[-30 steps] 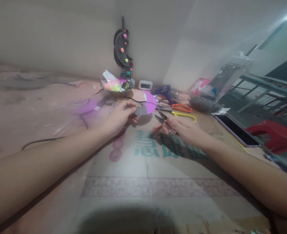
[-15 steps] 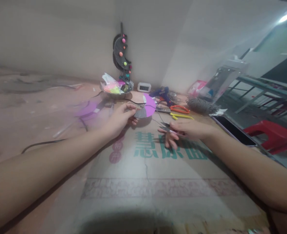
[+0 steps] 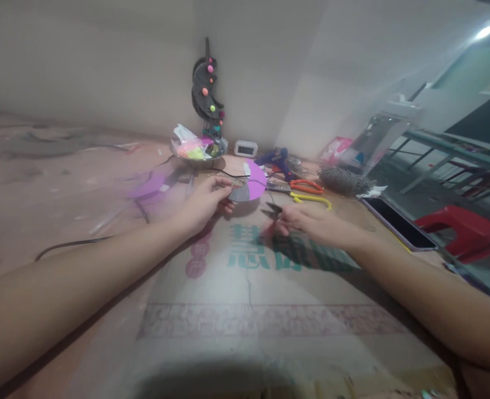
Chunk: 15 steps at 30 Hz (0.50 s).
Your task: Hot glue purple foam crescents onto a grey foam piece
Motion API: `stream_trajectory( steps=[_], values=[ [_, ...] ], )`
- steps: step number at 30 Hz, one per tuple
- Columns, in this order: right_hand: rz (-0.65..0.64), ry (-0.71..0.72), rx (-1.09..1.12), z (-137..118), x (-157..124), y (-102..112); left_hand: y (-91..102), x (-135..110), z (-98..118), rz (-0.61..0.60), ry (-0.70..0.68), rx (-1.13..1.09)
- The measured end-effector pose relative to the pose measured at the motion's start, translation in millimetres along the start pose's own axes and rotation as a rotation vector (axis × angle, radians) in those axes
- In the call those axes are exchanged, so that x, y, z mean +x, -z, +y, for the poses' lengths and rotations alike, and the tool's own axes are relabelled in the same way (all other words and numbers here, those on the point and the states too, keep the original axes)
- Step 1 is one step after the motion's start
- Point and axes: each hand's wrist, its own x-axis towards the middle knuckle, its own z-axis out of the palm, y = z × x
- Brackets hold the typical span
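My left hand (image 3: pixel 212 200) pinches a purple crescent-shaped card (image 3: pixel 256 180) by its lower left end. Grey yarn (image 3: pixel 240 193) is wound closely round that end, and the rest of the purple surface shows bare. To the right, my right hand (image 3: pixel 297 217) is closed round small thread snips (image 3: pixel 272 210), their blades parted and pointing left toward the card. The snips are apart from the card. Motion blurs the right fingers. A loose grey strand hangs near the card's right side, its end unclear.
Behind lie orange-and-yellow-handled scissors (image 3: pixel 306 188), a blue glue gun (image 3: pixel 281 160), a white clock (image 3: pixel 245 148) and a metal bowl (image 3: pixel 199 160). A decorated grey crescent (image 3: pixel 203 88) stands by the wall. Grey yarn (image 3: pixel 342 180) and a phone (image 3: pixel 398 223) are at right, printed cardboard (image 3: pixel 212 349) beneath.
My right hand has drawn slightly left and turned, bringing the snips' blades nearer the card. My left hand and the crescent card stay nearly still.
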Motion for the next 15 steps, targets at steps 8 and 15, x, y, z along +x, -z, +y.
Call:
stream_trajectory(
  steps=[8,15],
  values=[
    [-0.411,0.049,0.226,-15,1,-20,-1.0,0,0,0.016,0.012,0.02],
    [0.382,-0.046,-0.4,14,-11,70,0.2,-2,-2,-0.039,-0.02,0.075]
  ],
)
